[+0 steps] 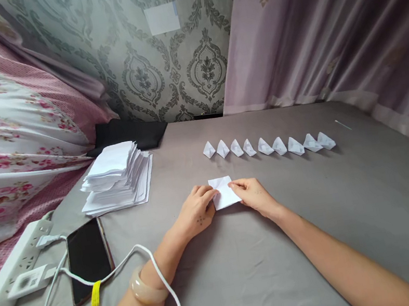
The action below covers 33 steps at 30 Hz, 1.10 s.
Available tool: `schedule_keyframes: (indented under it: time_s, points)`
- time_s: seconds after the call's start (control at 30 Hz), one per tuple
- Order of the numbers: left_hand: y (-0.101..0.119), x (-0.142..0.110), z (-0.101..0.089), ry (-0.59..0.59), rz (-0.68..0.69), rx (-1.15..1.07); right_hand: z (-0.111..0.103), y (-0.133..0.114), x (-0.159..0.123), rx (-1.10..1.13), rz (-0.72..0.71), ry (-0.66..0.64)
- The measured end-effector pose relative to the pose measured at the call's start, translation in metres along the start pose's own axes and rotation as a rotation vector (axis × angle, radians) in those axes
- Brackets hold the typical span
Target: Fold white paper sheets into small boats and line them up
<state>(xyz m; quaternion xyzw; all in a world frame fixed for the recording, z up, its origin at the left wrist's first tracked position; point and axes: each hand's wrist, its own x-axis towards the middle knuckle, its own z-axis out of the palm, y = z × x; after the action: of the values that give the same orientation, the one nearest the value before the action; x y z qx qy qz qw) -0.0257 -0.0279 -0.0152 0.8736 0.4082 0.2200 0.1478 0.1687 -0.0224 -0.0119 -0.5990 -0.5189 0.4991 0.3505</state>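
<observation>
A small folded sheet of white paper (224, 194), roughly square, is held between my two hands above the grey cloth. My left hand (197, 208) pinches its left edge, thumb on top and the other fingers partly hidden. On the opposite side, my right hand (254, 194) grips the right edge in the same way. Beyond the paper stands a row of several small folded paper boats (265, 146), stretching off to the right.
A thick stack of white paper (114, 179) lies at the left. Nearer me are a phone (89, 260), a white power strip (0, 294) and a white cable (142, 247) crossing over my left forearm. A black cloth (130, 134) lies by the wall; a thin white stick (342, 124) rests far right.
</observation>
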Motion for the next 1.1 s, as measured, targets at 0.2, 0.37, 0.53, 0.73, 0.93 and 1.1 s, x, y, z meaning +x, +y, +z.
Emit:
schedule_keyframes:
  time_s: [0.2,0.37,0.53,0.73,0.93,1.1]
  points:
    - [-0.002,0.000,0.002,-0.045,0.052,0.154,-0.014,0.002,-0.007,-0.545,-0.347,0.060]
    - [-0.003,-0.001,0.003,-0.008,-0.001,0.130,-0.020,0.009,-0.016,-0.720,-0.555,-0.095]
    - [-0.005,-0.002,0.007,0.080,-0.120,-0.027,-0.018,0.007,-0.022,-0.741,-0.541,-0.097]
    - [0.000,0.003,0.009,0.165,-0.338,-0.171,-0.010,0.009,-0.009,-0.629,-0.458,0.031]
    - [0.002,0.008,0.015,0.225,-0.448,-0.207,-0.002,0.010,0.005,-0.631,-0.375,0.156]
    - [-0.003,0.009,0.022,0.266,-0.446,-0.185,-0.001,0.009,0.006,-0.667,-0.368,0.180]
